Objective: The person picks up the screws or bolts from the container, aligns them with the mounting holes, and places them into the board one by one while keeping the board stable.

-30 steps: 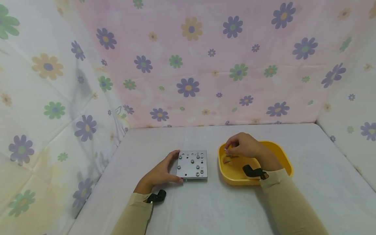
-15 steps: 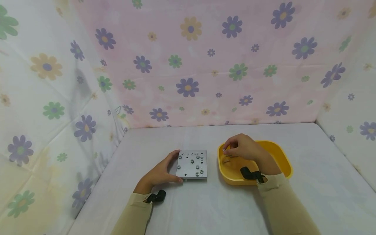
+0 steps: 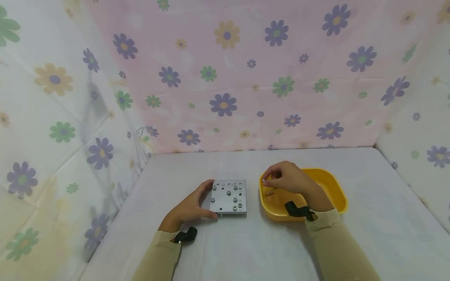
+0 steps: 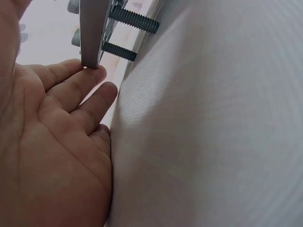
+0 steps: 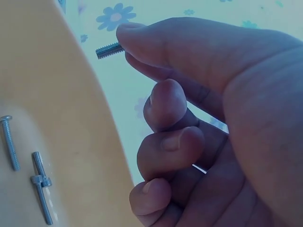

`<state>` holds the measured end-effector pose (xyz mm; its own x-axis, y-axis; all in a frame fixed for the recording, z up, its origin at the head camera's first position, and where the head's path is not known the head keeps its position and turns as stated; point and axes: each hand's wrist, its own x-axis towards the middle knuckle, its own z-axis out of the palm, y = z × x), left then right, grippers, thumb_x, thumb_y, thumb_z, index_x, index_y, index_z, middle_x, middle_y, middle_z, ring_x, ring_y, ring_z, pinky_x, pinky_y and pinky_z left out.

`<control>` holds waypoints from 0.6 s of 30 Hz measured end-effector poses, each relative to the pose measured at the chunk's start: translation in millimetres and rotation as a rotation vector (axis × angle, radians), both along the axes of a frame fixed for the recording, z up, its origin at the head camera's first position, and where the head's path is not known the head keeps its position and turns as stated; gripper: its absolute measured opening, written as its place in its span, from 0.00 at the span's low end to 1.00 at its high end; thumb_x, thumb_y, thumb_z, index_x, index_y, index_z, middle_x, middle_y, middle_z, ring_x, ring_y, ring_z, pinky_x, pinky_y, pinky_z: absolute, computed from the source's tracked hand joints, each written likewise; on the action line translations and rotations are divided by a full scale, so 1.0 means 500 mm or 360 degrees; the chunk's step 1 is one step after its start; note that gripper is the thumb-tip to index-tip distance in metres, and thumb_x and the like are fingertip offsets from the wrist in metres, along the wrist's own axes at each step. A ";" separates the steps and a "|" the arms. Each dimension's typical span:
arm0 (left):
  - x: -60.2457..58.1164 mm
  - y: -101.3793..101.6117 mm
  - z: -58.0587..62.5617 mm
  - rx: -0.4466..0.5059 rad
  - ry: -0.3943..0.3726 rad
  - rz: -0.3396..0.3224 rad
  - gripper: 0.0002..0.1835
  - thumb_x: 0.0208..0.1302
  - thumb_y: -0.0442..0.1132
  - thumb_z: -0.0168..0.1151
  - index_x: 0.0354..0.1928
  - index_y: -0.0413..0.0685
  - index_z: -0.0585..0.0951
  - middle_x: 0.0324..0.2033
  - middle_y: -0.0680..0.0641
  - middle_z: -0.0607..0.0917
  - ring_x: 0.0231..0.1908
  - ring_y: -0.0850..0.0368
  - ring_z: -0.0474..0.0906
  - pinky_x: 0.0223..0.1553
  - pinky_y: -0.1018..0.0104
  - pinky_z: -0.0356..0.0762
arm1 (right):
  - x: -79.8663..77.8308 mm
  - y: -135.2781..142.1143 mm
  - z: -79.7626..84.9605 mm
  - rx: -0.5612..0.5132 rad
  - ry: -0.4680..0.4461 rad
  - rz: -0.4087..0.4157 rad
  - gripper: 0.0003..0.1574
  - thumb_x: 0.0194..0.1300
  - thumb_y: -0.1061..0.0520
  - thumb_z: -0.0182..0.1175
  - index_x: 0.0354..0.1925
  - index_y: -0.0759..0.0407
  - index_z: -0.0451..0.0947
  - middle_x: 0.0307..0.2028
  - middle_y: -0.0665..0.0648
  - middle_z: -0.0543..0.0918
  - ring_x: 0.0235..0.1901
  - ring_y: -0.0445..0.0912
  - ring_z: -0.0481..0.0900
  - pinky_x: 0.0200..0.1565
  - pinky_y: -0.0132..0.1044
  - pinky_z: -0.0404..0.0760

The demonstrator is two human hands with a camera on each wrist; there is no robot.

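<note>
Tray of screws, right of the plate
Head: on the bench, left hand grips the plate's left side; right hand pinches one screw at the tray's far-left corner. Left wrist: bolts jut from the plate. Right wrist: loose screws lie in the tray.

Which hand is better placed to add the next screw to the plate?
Likely the right hand: it pinches a screw near the yellow tray, while the left hand holds the metal plate.

A square silver plate lies level, screws through it; another screw is pinched aloft.
</note>
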<state>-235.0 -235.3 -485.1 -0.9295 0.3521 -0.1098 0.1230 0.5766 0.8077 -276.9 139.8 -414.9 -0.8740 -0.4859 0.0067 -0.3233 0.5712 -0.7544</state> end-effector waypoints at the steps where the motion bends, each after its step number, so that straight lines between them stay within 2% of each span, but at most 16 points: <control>1: 0.000 0.000 0.000 -0.0002 0.0000 0.0000 0.70 0.36 0.52 0.89 0.81 0.65 0.55 0.80 0.58 0.60 0.82 0.53 0.48 0.81 0.43 0.42 | 0.002 -0.002 0.003 -0.0004 0.0008 0.0003 0.05 0.64 0.49 0.74 0.40 0.42 0.89 0.27 0.51 0.80 0.28 0.47 0.73 0.28 0.33 0.72; 8: 0.001 -0.001 0.001 0.0012 -0.0003 -0.0010 0.70 0.36 0.51 0.89 0.82 0.62 0.55 0.80 0.57 0.59 0.82 0.54 0.47 0.81 0.43 0.41 | 0.019 -0.015 0.021 -0.0039 0.0052 0.0027 0.07 0.64 0.48 0.73 0.41 0.44 0.89 0.25 0.50 0.79 0.26 0.47 0.73 0.27 0.33 0.71; 18: -0.005 -0.003 -0.006 0.0003 0.0008 -0.0022 0.70 0.35 0.53 0.89 0.82 0.65 0.54 0.80 0.57 0.59 0.82 0.53 0.48 0.81 0.43 0.41 | 0.028 -0.039 0.025 -0.0083 0.0052 0.0024 0.06 0.63 0.49 0.74 0.40 0.43 0.89 0.23 0.50 0.77 0.25 0.46 0.72 0.27 0.32 0.69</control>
<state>-237.6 -236.9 -488.0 -0.9250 0.3651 -0.1048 0.1349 0.5734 0.8081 -262.7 120.4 -402.6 -0.8654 -0.4974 0.0605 -0.3565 0.5264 -0.7719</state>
